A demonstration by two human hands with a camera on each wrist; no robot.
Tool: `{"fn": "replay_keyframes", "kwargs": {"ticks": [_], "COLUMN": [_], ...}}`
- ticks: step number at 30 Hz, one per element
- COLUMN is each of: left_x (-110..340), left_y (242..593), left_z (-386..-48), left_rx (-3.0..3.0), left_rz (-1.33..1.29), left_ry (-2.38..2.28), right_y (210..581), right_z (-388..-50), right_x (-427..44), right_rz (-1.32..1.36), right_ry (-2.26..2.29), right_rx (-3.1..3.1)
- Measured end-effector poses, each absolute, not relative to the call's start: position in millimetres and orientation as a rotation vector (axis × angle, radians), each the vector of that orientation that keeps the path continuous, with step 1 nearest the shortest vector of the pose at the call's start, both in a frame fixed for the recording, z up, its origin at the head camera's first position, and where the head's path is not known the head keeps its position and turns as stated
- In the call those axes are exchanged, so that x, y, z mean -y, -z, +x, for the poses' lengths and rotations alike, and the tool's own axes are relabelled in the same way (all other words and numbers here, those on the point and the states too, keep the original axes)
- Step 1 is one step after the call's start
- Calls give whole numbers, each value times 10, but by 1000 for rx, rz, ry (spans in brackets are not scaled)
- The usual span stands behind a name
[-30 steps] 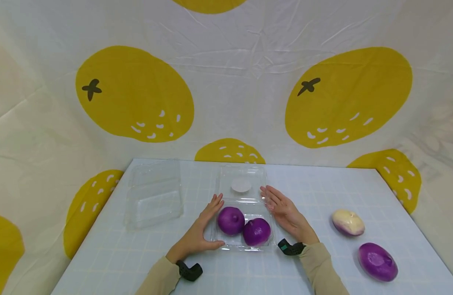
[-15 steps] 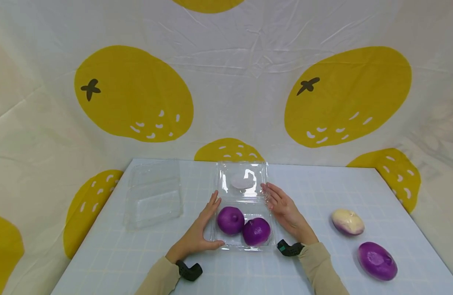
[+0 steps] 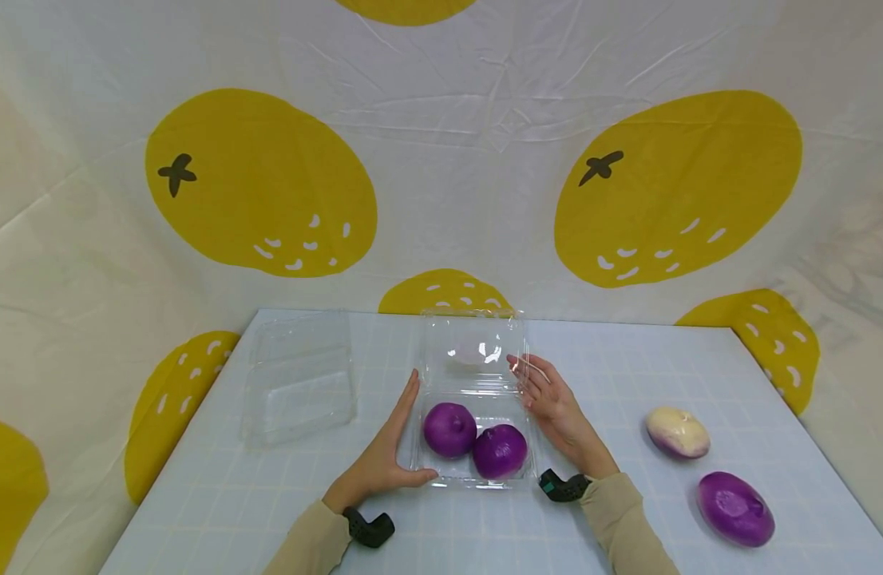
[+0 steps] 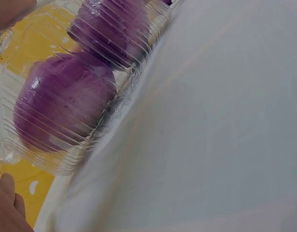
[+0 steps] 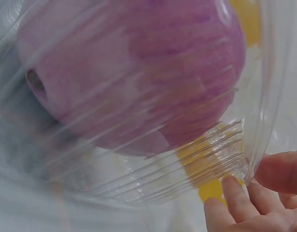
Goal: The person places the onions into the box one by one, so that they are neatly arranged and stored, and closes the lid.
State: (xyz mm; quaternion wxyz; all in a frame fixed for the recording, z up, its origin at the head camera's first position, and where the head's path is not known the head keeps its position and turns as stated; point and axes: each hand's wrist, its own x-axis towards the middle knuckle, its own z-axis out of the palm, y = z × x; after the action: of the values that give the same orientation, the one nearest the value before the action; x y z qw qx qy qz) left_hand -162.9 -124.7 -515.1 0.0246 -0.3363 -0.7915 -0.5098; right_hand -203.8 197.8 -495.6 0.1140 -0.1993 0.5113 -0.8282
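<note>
A clear plastic clamshell box (image 3: 477, 481) holds two purple onions (image 3: 450, 430) (image 3: 500, 451) side by side in its base. Its hinged lid (image 3: 473, 331) stands tilted up at the back, with a pale oval label on it. My left hand (image 3: 386, 447) rests along the box's left side, fingers straight, thumb at the front left corner. Beside the right edge of the lid is my right hand (image 3: 560, 407), its extended fingertips touching the lid from behind. The right wrist view shows my thumb (image 5: 284, 171) by the box's corner, fingers below it.
A second clear plastic box (image 3: 301, 383) lies at the back left of the table (image 3: 197, 495). To the right sit a cream-and-purple bulb (image 3: 678, 434) and a purple onion (image 3: 736, 509). A fabric backdrop with yellow fruit prints hangs behind.
The lid has tilted further upward from lying back, its far edge rising. My left fingers have straightened and drawn together. My right fingertips have shifted slightly up with the lid. The onions have not moved.
</note>
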Motion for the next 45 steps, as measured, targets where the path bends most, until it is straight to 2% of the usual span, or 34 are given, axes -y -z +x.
{"fn": "replay_keyframes", "kwargs": {"ticks": [14, 24, 34, 45], "left_x": [1240, 1199, 1244, 1247], "left_y": [5164, 4841, 5180, 5195], "left_z": [-1636, -1516, -1646, -1658], "left_rx": [2332, 2237, 2315, 2335], "left_rz": [-1043, -1058, -993, -994], "left_ry": [1609, 1611, 1570, 1556], "right_y": [4911, 4909, 4901, 4744], "right_z": [-1996, -2001, -2025, -1965], "right_x": [-1975, -1968, -2016, -2110], "right_rz": [-526, -522, -669, -563], "right_ry": [2394, 2367, 2215, 1985], "right_rx": [-1567, -1648, -1912, -2119]}}
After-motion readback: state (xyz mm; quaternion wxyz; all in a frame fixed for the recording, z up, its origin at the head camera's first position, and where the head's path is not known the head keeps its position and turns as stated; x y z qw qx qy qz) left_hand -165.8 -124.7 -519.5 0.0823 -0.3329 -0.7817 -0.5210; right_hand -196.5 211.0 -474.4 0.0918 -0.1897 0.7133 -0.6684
